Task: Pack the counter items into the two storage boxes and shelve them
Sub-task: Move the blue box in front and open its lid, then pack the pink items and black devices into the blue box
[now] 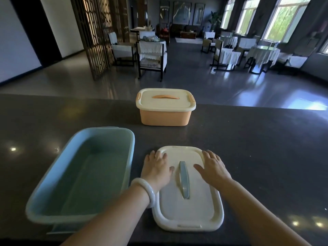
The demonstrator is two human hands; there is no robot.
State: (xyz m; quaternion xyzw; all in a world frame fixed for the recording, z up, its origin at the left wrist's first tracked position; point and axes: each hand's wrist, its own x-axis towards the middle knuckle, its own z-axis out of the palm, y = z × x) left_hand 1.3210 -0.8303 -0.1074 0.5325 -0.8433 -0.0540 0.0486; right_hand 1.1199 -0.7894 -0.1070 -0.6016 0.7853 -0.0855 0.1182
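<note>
A cream lid (188,208) with a blue-grey handle lies flat on the dark counter in front of me. My left hand (157,170) rests on its left far corner, fingers spread. On the lid's right far corner lies my right hand (213,168), fingers straight. To the left stands the open blue storage box (113,135), with nothing inside. Farther back in the middle sits the orange storage box (165,117), its cream lid with an orange handle on top.
The dark counter (266,148) runs across the whole view, its far edge just behind the orange box. Beyond it lies a dining room with chairs and cloth-covered tables. A white bangle (147,188) circles my left wrist.
</note>
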